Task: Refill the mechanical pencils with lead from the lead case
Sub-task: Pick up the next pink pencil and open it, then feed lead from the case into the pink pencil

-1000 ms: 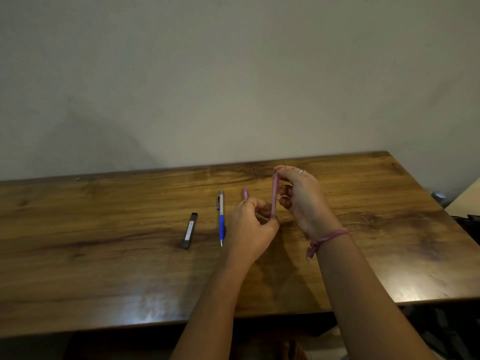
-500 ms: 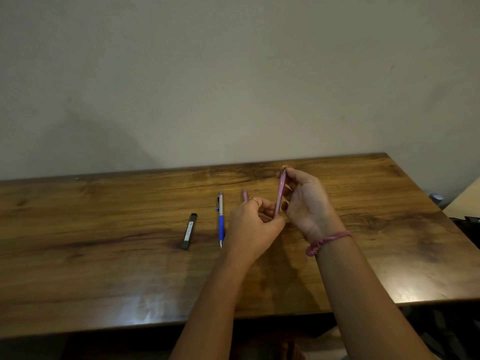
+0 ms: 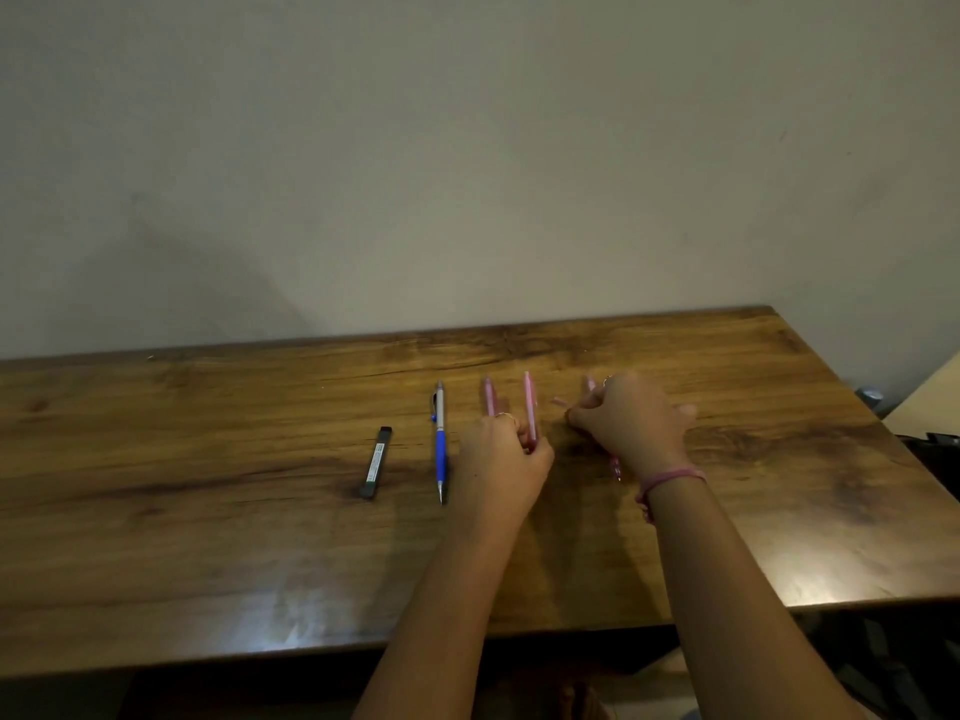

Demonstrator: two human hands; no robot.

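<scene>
My left hand grips the lower end of a pink mechanical pencil, which points away from me, low over the wooden table. A second pink pencil lies just left of it, partly hidden by that hand. My right hand hovers curled over a third pink pencil. Its thumb and forefinger meet beside a small blurred pale piece, and I cannot tell if they hold it. A blue and silver pencil and the black lead case lie further left.
The table's back edge meets a plain wall. Its right end stops near dark items on the floor. The front edge runs just above my forearms.
Both hands have dropped from mid-air to the table. My right hand has let go of the top of the pink pencil and moved right. My left hand has lowered that pencil.
</scene>
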